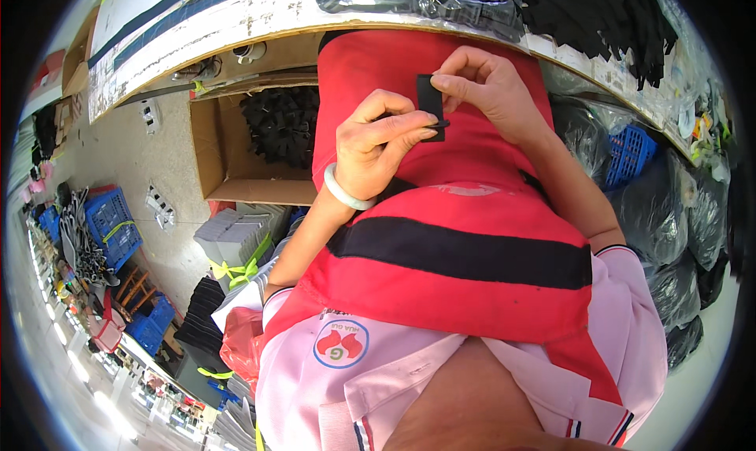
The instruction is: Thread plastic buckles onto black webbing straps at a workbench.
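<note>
Above my red apron [472, 238], both hands hold a short black strip of fabric or webbing [428, 98]. My left hand [373, 140], with a pale bangle [346, 189] at its wrist, pinches the lower part between thumb and fingers. A thin dark edge crosses the strip at those fingertips; I cannot tell if it is a fold or a separate piece. My right hand [490, 89] is closed on the strip's upper right edge with thumb and index finger. The strip hangs roughly upright, its lower end showing below my left fingertips.
An open cardboard box [256, 191] left of my lap contains many black pieces [282, 126]. Ahead runs a worktable edge [236, 37] bearing black straps [598, 18]. Bagged goods [650, 207] and a blue basket [630, 155] stand right; blue crates [112, 226] and grey stacks [236, 234] left.
</note>
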A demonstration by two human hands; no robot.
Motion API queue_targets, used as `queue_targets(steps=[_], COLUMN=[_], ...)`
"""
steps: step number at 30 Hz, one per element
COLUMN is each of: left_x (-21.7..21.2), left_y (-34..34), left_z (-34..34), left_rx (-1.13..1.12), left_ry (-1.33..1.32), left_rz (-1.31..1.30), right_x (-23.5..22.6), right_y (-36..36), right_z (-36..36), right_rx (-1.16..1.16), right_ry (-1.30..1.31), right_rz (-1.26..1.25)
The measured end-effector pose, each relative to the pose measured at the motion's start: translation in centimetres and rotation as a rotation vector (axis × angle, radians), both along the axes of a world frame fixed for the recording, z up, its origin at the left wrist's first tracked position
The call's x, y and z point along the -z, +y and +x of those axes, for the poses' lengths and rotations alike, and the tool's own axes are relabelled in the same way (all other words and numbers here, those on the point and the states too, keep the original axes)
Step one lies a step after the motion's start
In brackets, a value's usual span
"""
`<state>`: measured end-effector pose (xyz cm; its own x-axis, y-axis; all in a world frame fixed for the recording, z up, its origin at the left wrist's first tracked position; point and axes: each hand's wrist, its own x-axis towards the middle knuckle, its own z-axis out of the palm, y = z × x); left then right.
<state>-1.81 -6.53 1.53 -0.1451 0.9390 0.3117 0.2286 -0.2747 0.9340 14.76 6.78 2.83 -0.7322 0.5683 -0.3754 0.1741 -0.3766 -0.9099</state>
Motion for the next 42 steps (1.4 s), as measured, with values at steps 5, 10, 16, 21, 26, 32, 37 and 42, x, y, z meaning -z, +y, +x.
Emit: queue_targets(steps=[5, 10, 16, 21, 26, 32, 37, 42], left_x=[-1.3, -1.6, -0.7, 4.8, 5.7, 6.4, 4.8, 3.1], left_y=[-1.2, -5.0, -7.1, -1.3, 0.8, -0.4, 0.0, 0.9], left_z=[-0.4, -6.4, -8.8, -1.6, 0.3, -1.7, -0.9, 0.5], left_rx=[-0.047, -0.405, -0.76, -0.518, -0.288, 0.045, 0.133, 0.09], left_ry=[-0.113, 0.051, -0.48, -0.312, -0.692, -1.327, -1.16, -0.589], left_rz=[-0.154, -0.452, -0.566, -0.238, -0.424, -0.71, -0.614, -0.451], right_x=[2.2, 3.6, 3.8, 2.4, 3.3, 2.9, 3.8, 4.6], right_y=[-0.7, -2.7, -3.1, -4.7, -2.9, -1.3, -0.5, -1.3], right_z=[-1.5, -3.2, -3.4, -4.9, -2.8, -1.9, -0.1, 0.9], right_rx=[0.087, -0.196, -0.395, -0.339, -0.317, -0.187, -0.084, -0.173], right_ry=[0.075, 0.044, -0.083, -0.069, -0.22, -0.153, 0.098, 0.217], right_rz=[0.019, -0.051, 0.185, 0.215, 0.204, -0.095, -0.725, -0.918])
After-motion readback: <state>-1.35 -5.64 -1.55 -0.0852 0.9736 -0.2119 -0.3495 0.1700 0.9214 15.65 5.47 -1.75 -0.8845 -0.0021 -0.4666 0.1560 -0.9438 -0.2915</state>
